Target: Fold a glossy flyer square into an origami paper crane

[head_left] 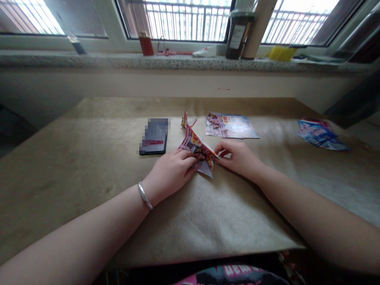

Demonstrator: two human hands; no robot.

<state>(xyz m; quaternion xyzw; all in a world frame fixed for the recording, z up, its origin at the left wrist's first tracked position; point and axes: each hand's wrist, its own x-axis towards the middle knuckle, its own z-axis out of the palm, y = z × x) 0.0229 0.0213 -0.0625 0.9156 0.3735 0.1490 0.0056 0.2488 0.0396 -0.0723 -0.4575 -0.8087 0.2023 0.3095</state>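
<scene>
your printed top [234, 275] is closest; past it, your left hand [171, 170] is clasped on the folded paper [194, 143], your right hand [239, 156] pinches its corner, mid-table, right of the phone [154, 136].

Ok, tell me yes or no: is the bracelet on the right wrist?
No, the silver bracelet circles the wrist of the left hand, and the right hand has a bare wrist.

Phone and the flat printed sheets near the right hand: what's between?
In the head view, the upper part of the folded paper sits between the phone and the flat printed sheets.
</scene>
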